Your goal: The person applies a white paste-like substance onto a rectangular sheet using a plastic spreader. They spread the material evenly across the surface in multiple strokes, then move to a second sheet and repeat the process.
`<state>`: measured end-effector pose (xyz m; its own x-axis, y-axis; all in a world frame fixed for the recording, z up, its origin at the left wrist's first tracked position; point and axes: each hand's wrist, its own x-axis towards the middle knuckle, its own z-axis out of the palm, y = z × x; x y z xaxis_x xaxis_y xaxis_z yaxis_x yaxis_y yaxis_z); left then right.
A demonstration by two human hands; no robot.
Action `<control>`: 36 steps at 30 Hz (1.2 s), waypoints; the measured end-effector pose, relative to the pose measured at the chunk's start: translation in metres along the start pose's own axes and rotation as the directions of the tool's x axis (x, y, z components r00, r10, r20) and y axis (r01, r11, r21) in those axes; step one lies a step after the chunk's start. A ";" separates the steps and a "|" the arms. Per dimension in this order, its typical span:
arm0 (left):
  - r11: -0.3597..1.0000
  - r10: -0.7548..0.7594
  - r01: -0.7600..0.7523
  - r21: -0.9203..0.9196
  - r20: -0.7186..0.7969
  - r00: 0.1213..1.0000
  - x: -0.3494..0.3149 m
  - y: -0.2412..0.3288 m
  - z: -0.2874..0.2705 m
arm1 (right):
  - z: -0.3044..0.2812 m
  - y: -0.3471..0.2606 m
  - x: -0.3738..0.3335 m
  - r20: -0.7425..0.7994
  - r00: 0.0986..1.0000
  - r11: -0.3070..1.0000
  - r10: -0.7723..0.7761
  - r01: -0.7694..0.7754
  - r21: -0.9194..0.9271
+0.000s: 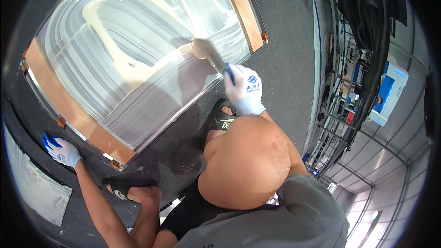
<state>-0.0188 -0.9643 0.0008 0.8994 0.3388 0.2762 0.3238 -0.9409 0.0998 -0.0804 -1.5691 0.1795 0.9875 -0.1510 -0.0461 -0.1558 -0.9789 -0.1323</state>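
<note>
1. Dark grey floor (282, 82) supports the work; a rectangular panel (156, 103) lies flat on it, ahead and left of the crouching person.
2. Cream liquid (131, 76) forms a looping band on the panel, over streaked white film.
3. Brown strips (243, 9) line two opposite ends, with orange clips (264, 37) along the outer edges, presumably to secure the ends.
4. Right hand (244, 87), gloved, is closed round the handle of a hand tool (213, 57). Its head reaches over the near edge to the liquid; blur hides whether it touches.
5. Left hand (65, 152), gloved, is well apart from the right, fingers spread, gripping nothing visible; its placement beside the panel suggests bracing.
6. Right knee (250, 165) rises close behind the right wrist and likely limits its backward travel. Sandals (219, 120) flank the near corner.
7. Second panel (36, 183) lies left; a metal rack (337, 121) stands right.
</note>
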 end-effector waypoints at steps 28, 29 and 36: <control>0.999 0.021 -0.021 -0.030 -0.014 1.000 0.006 -0.018 0.012 | -0.030 0.156 0.097 0.513 0.797 0.878 -0.318 0.452 -0.159; 0.999 0.023 -0.023 -0.042 -0.015 1.000 0.007 -0.020 0.013 | -0.025 0.154 0.099 0.501 0.797 0.868 -0.337 0.470 -0.163; 0.998 0.066 -0.066 -0.021 -0.028 0.997 0.010 -0.028 0.017 | -0.023 0.155 0.121 0.314 0.824 0.825 -0.472 0.538 -0.172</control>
<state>-0.0143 -0.9346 -0.0155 0.9103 0.2762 0.3083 0.2573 -0.9610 0.1013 0.0157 -1.7425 0.1763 0.8792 0.3805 -0.2867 0.4070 -0.9127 0.0367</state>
